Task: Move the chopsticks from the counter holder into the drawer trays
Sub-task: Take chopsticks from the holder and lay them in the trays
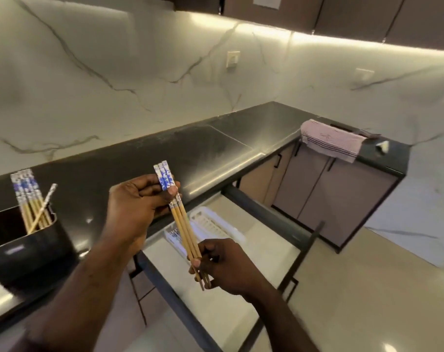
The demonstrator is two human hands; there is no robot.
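Observation:
A small bundle of wooden chopsticks (184,224) with blue-and-white tops is held between both hands above the open drawer (266,250). My left hand (137,204) grips the patterned top ends; my right hand (223,262) pinches the thin tips. Below them, white slotted trays (213,224) lie in the drawer, and the left one holds a few chopsticks, partly hidden by the bundle. At far left a black holder (25,247) on the counter has several more chopsticks (30,199) standing in it.
The dark counter (139,158) runs along a marble wall and turns a corner at the right, where a striped cloth (332,142) hangs over the edge. Lower cabinet doors (330,199) stand beyond the drawer. The drawer's dark front rail (302,260) juts toward me.

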